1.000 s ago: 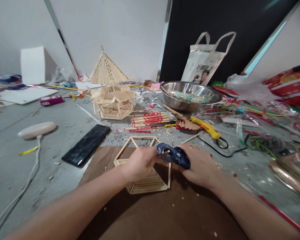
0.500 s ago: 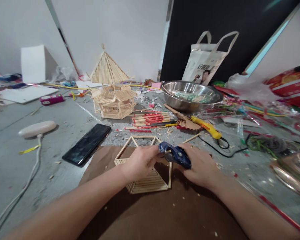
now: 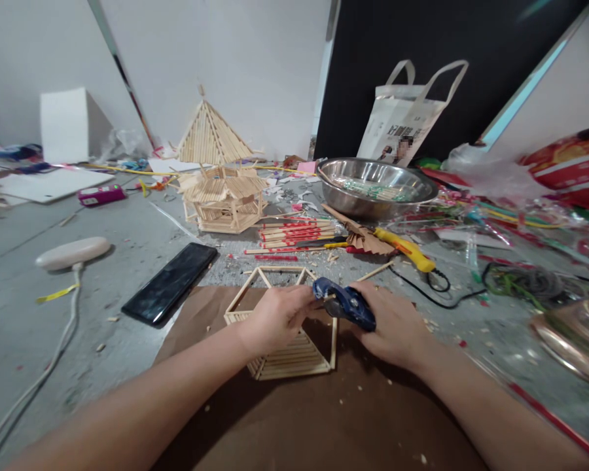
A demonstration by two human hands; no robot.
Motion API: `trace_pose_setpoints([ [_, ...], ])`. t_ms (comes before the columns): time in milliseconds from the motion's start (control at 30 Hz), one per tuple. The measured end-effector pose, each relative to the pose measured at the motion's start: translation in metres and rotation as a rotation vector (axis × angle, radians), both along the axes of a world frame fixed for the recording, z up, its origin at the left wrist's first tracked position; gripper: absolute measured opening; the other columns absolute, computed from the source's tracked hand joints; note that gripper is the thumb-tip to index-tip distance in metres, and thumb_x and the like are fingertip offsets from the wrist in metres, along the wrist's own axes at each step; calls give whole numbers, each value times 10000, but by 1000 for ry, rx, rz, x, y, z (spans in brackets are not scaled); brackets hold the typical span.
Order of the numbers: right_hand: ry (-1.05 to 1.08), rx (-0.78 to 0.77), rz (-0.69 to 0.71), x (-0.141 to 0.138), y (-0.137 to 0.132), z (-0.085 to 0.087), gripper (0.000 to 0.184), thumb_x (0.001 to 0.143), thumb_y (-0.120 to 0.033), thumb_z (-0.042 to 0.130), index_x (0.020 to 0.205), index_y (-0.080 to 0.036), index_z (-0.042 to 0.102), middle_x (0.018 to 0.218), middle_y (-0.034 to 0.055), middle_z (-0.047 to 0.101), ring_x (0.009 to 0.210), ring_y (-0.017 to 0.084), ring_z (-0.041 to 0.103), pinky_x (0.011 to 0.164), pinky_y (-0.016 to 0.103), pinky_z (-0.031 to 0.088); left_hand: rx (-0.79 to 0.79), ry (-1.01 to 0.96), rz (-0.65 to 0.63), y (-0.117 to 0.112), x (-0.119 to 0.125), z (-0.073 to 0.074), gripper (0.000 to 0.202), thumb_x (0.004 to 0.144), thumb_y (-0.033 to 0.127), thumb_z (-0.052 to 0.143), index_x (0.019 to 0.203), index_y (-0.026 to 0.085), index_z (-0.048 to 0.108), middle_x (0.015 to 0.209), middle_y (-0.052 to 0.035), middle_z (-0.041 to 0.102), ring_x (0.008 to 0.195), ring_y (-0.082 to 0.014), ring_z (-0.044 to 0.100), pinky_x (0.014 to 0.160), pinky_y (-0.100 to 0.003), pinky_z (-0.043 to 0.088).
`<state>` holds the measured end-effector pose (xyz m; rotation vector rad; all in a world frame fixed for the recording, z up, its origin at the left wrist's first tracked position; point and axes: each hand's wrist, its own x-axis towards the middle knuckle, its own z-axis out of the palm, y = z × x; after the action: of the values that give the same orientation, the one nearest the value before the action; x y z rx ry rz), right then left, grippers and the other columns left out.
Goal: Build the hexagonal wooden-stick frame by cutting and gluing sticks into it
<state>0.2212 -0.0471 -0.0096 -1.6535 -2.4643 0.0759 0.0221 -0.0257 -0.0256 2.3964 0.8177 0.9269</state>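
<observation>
My right hand [image 3: 397, 324] is closed around a blue hand cutter [image 3: 346, 304], its head pointing left. The pale end of a thin wooden stick [image 3: 330, 297] shows at the cutter's jaws. Fingers pinched, my left hand [image 3: 277, 317] holds that stick right beside the jaws; most of it is hidden by the fingers. Beneath both hands a six-sided frame of wooden sticks [image 3: 292, 360] lies on brown paper [image 3: 299, 425]. Its near panel is filled with rows of sticks, and my left hand covers part of it.
Behind stands a stick pagoda model [image 3: 220, 196]. Red-marked sticks [image 3: 299, 232], a yellow glue gun [image 3: 407, 250] and a steel bowl [image 3: 377, 196] lie ahead. A phone [image 3: 169, 282] and a white corded device [image 3: 73, 253] are left. Tangled cord [image 3: 515, 288] lies right.
</observation>
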Motion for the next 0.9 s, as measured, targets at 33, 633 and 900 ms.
trace_pose_setpoints([
  [33,3,-1,1,0,0,0,317,639,-245,459,950,-196,426,875,51,574,773,212,540,628,300,350,1,0,-1,0,0,0,156,731,74,337,737,130,483,593,-6,486,535,-90,452,492,-194,372],
  [633,2,28,18,2,0,-1,323,661,-279,460,965,-178,427,889,64,572,783,217,537,641,305,358,0,-27,-26,-1,1,0,183,742,69,323,796,129,488,599,0,485,517,-74,430,486,-178,353],
  [900,-17,45,19,2,1,-2,338,681,-321,463,981,-172,417,917,76,558,811,223,532,661,310,360,-40,-69,-21,-2,2,2,158,745,85,325,677,143,455,516,27,419,462,-65,384,450,-174,321],
])
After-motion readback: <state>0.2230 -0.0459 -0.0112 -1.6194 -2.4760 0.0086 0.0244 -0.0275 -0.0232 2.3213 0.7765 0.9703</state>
